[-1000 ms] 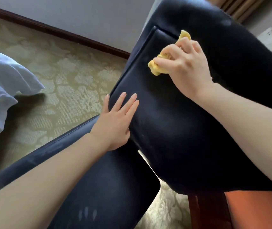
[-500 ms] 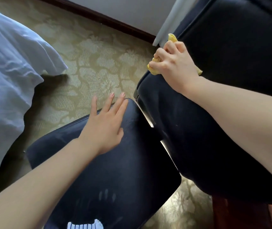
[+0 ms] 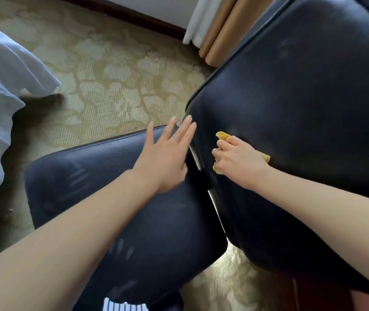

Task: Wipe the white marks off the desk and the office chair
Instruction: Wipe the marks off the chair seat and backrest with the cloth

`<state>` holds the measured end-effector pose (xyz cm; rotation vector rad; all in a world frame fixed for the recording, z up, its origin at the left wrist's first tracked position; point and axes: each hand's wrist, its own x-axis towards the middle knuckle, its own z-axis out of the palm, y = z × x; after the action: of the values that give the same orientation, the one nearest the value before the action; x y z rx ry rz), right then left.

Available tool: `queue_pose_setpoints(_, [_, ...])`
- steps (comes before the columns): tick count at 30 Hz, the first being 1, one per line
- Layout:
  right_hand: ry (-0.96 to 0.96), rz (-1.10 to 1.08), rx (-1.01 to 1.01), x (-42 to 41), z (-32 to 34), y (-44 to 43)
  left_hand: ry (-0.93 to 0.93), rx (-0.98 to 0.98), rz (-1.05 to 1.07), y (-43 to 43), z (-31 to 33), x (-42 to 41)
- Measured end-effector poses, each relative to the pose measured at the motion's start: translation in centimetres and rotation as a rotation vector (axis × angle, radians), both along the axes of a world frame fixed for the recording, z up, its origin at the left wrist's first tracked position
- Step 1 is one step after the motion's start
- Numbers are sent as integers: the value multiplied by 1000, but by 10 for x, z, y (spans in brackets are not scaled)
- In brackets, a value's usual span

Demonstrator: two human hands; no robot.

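Black leather office chair [image 3: 268, 209]: white streak marks [image 3: 79, 178] on seat cushion [image 3: 161, 221], leftward of both hands, nearer the person. Right hand [image 3: 239, 162] grasps crumpled yellow cloth [image 3: 222, 135] against backrest [image 3: 302, 104]; left hand [image 3: 165, 158], flat and released, lies nearer the marks.

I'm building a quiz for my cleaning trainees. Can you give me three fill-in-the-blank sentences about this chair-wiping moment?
1. The right hand grips a ____ cloth against the chair's backrest.
2. The left hand, fingers straight, holds ____.
3. The streaks on the seat near the left forearm are ____ in colour.
Missing words: yellow; nothing; white.
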<state>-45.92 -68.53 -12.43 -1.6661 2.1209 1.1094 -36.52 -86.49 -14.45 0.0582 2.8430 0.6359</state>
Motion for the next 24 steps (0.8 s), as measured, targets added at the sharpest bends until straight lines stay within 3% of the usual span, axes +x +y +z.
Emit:
queue_pose_setpoints(7, [-151, -86, 46, 55, 66, 57, 23, 222, -143, 64, 31, -32])
queue_pose_setpoints(12, [-47, -82, -141, 55, 123, 95, -98, 424, -102, 91, 41, -43])
queue_pose_setpoints(20, [211, 65, -515, -6, 145, 75, -48, 382, -151, 75, 31, -49])
queue_pose_setpoints(24, [260, 114, -572, -49, 133, 36, -5, 405, -139, 78, 30, -47])
